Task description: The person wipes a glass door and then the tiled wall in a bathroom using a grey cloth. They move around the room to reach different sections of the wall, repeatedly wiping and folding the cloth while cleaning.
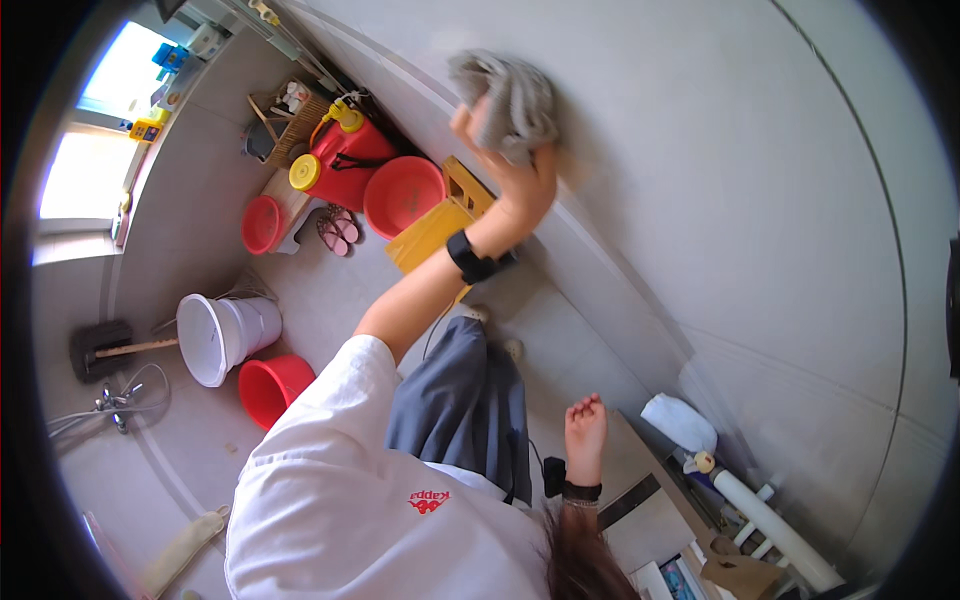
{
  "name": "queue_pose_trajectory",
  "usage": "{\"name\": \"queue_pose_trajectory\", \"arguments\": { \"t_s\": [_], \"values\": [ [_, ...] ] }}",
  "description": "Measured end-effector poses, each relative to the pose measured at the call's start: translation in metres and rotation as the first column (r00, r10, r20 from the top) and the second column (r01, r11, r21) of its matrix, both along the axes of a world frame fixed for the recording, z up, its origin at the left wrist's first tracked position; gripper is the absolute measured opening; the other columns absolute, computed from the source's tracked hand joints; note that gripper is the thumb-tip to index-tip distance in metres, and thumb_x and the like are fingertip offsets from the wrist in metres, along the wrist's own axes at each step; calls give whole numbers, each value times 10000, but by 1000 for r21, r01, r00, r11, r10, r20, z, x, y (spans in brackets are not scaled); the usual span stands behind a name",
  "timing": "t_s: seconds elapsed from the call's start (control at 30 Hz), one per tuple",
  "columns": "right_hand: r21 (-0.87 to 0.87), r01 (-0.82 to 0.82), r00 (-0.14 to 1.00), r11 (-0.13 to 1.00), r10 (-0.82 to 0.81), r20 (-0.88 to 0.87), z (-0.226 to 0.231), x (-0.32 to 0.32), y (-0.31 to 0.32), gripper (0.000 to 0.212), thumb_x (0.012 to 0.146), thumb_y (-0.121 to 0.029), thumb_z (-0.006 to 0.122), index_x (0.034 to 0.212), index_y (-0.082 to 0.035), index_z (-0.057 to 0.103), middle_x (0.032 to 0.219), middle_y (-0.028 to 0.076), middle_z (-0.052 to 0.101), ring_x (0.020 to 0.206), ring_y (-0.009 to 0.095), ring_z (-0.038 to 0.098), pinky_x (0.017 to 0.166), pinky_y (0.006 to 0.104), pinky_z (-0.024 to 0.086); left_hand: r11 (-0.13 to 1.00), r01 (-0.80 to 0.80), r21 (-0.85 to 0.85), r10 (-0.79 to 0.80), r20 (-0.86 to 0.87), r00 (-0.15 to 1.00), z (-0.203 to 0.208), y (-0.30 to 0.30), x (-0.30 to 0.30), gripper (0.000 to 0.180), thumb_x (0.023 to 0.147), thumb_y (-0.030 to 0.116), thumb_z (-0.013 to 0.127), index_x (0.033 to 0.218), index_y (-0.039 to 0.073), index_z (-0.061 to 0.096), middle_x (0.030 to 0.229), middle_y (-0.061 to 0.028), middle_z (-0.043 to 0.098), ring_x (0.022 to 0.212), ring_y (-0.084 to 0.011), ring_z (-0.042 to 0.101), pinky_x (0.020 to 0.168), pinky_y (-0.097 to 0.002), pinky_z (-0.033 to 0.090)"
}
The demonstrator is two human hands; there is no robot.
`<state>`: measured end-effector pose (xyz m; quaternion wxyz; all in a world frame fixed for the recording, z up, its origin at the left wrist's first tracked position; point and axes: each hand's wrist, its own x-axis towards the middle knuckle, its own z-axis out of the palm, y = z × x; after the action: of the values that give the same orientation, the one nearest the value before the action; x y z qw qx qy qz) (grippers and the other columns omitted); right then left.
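My left hand (521, 178) is raised at the end of an outstretched arm, closed around a crumpled grey cloth (515, 105). The cloth is pressed against the pale tiled wall (700, 170). A black band circles the left wrist. Lower on the right, my right hand (586, 432) hangs beside my body, its fingers curled in and nothing visible in them. That wrist also has a dark band, and long hair covers part of the forearm.
A yellow wooden stool (430, 235) stands below my left arm, near a red basin (404, 197) and a red sprayer tank (345, 160). White buckets (215, 340) and a red bucket (275, 388) are left. A white pipe (775, 525) lies lower right.
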<state>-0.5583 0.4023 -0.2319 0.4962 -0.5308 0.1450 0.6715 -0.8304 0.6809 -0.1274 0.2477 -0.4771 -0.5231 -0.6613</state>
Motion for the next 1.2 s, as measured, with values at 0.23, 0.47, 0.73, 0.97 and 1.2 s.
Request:
{"name": "queue_pose_trajectory", "arguments": {
  "t_s": [0.23,0.47,0.73,0.97,1.2],
  "values": [
    [98,23,991,995,-10,-136,-28,-3,-11,51,876,-107,507,910,-101,545,822,8,536,741,120,488,709,266,411,851,525,22,-380,715,586,-18,-72,168,380,766,229,639,1097,93,511,1081,-114,499,945,-270,496,817,-419,392],
    [380,61,985,923,5,-171,-63,17,-42,220,913,-233,510,1084,-93,512,1040,54,577,1003,185,539,912,359,414,765,600,-235,-626,-54,778,-12,-135,265,273,706,299,645,973,259,609,1071,-62,503,972,-223,479,822,-377,339],
    [40,151,988,988,-152,29,-18,39,-21,74,837,-63,507,884,-111,540,761,8,526,706,129,499,696,277,416,964,251,-86,-239,124,963,-17,-89,201,328,598,206,739,906,231,629,1099,-80,467,1009,-274,442,764,-411,339],
    [-81,130,984,988,-119,132,-28,28,-14,44,846,-78,502,871,-101,531,752,-4,508,681,115,467,658,252,404,994,12,-109,-13,-4,1000,10,5,-17,633,638,-24,536,1253,-12,389,1178,-191,485,1156,-343,406,1030,-464,237],
    [76,-131,986,989,122,110,-13,-18,18,73,846,-71,494,897,-95,541,782,3,507,702,121,464,666,259,408,957,238,-168,-164,364,917,-12,80,-242,448,779,106,548,1194,13,406,1133,-135,462,1051,-214,434,922,-347,358]
  ]
}}
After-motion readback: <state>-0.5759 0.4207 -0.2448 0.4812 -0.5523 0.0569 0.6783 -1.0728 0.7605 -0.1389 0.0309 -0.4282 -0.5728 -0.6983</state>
